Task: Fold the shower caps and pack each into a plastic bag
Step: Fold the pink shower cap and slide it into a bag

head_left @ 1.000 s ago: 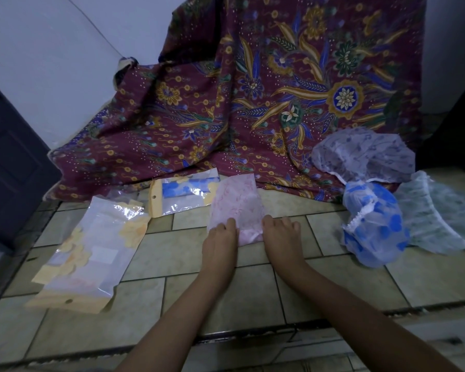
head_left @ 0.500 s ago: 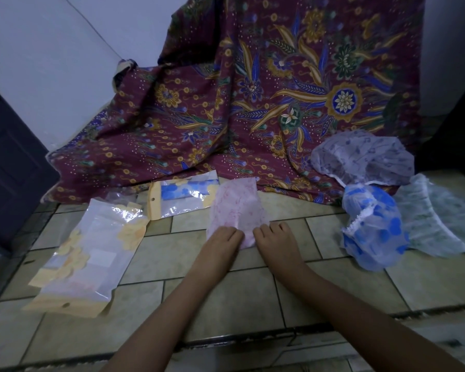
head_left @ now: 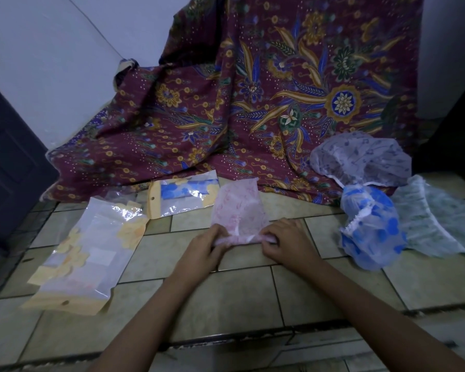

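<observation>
One folded cap is done: the bagged cap [head_left: 183,196] lies just left of the pink cap [head_left: 236,210] I'm folding. Three wait loose at the right: a blue cap [head_left: 371,226], a pale cap [head_left: 360,159] beyond it and a green cap [head_left: 435,221] furthest right. A bag [head_left: 91,253] at the near left looks empty, ready for the pink one, I'd judge. My left hand [head_left: 202,251] and right hand [head_left: 287,242] each pinch the pink cap's near edge, fingers curled; the rest lies flat on the tiles [head_left: 253,296], stretching away from me.

pink-print cap [head_left: 238,210], blue-spotted cap [head_left: 371,226], maroon batik cloth [head_left: 253,103] w/ gold & blue florals
</observation>
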`<state>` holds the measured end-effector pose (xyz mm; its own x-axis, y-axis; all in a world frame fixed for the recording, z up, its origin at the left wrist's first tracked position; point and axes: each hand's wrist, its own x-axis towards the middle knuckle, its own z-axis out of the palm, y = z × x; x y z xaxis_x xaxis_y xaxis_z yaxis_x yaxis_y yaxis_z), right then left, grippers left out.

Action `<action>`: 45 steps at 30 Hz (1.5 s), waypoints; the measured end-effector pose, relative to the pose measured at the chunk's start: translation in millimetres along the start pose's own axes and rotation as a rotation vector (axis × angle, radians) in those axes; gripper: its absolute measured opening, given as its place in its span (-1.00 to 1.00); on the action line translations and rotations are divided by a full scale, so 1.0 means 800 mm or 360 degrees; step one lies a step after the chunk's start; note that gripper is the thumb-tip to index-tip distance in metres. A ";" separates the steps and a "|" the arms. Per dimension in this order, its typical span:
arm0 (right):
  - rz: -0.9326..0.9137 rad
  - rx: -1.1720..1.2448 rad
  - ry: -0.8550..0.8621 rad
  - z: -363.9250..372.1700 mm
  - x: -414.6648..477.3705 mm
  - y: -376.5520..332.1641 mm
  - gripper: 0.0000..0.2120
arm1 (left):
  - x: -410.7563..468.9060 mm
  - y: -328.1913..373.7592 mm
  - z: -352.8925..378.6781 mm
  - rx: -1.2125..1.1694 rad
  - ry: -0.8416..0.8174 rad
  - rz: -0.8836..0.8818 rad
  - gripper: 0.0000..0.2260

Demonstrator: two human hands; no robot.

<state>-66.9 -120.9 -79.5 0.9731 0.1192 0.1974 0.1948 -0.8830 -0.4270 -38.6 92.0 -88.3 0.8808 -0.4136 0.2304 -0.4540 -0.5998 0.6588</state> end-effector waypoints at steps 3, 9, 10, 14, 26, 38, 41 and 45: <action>0.0100 0.0203 0.0074 0.004 0.001 0.004 -0.75 | 0.002 0.002 0.003 -0.0125 0.0133 -0.0153 -0.92; 0.0385 0.0429 0.0204 0.010 0.005 0.002 -0.62 | 0.011 0.018 0.013 -0.0111 0.0347 -0.0317 -0.85; 0.0400 0.0401 0.0201 0.011 0.005 0.000 -0.58 | 0.012 0.020 0.014 -0.0095 0.0360 -0.0333 -0.86; 0.0466 0.0264 0.0175 0.018 0.009 0.002 -0.68 | 0.015 0.024 0.020 0.0007 0.0377 -0.0404 -0.84; 0.0356 -0.0756 0.0174 0.024 0.009 -0.016 -0.73 | 0.018 0.029 0.030 0.1440 0.0308 -0.0013 -0.79; -0.0639 -0.0705 0.0460 0.032 -0.005 0.002 -0.88 | 0.013 0.000 0.002 0.0729 -0.0454 0.0590 -0.47; -0.0583 -0.0658 0.0259 0.025 -0.016 0.008 -0.73 | 0.008 -0.006 -0.002 0.0581 -0.0519 0.0504 -0.46; -0.0510 -0.0556 0.0146 0.016 -0.017 0.011 -0.72 | 0.002 -0.017 -0.006 0.0746 -0.0627 0.0425 -0.39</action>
<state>-76.9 -124.5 -97.6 0.8529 0.3835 0.3543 0.4146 -0.9099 -0.0130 -30.6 102.9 -93.6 0.6556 -0.7551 0.0052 -0.7384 -0.6396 0.2137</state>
